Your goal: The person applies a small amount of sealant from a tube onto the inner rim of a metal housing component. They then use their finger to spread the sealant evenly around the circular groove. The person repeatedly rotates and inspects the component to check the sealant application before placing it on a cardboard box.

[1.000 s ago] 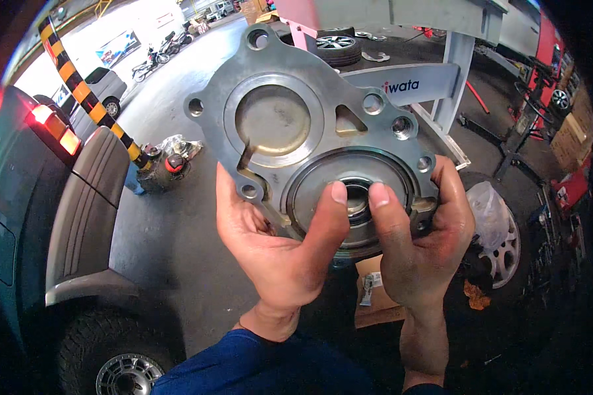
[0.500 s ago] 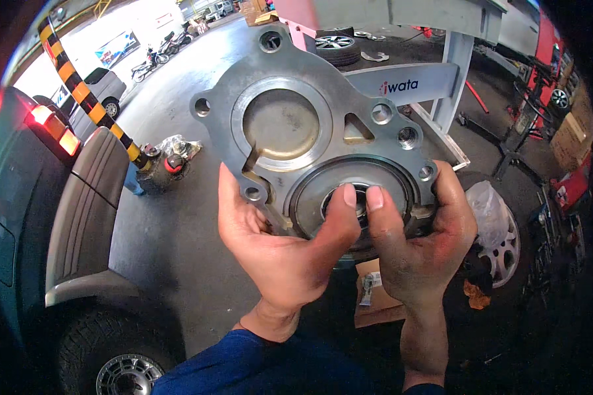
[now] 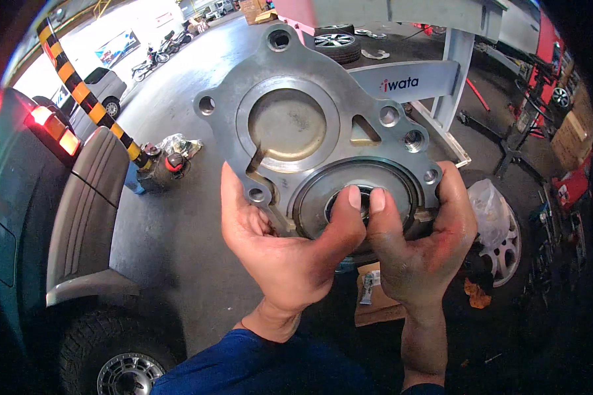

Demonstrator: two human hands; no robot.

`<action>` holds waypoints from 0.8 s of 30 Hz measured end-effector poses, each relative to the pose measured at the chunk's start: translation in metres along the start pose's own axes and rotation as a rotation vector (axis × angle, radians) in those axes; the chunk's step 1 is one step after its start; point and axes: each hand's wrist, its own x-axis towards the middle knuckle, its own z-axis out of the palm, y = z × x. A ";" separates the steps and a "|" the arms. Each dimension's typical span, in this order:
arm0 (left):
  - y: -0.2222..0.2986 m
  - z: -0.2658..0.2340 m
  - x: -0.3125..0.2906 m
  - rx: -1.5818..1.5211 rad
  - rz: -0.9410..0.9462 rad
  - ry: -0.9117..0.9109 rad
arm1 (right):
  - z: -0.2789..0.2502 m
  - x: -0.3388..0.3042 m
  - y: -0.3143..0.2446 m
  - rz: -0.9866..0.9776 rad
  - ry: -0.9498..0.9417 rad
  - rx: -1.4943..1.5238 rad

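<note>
Satin metal among matt and clear finishes

The flanged plate (image 3: 333,160) looks like bare grey metal, smooth with a satin sheen; its round recess (image 3: 288,124) shows a glossier, yellowish film. A clear plastic bag (image 3: 486,207) is thin and crinkled. The cardboard (image 3: 379,315) is brown and matt, the sleeve (image 3: 257,365) dark blue cloth. Nearby, the green car panel (image 3: 23,191) looks glossy, the grey bumper (image 3: 89,204) like matt plastic, and the tyre (image 3: 82,352) like rough black rubber.

Housing (image 3: 323,148) between the fingers (image 3: 344,224), vehicle (image 3: 79,217) left, wheel (image 3: 506,258) right.
</note>
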 end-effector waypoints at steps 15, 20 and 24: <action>0.005 -0.003 0.004 0.023 -0.082 -0.108 | -0.004 0.002 -0.005 0.060 -0.044 0.069; 0.006 -0.007 0.008 -0.144 -0.253 -0.209 | -0.001 0.003 0.002 0.143 -0.011 0.198; 0.006 -0.018 0.014 -0.456 -0.417 -0.330 | -0.012 0.010 -0.001 0.310 -0.180 0.473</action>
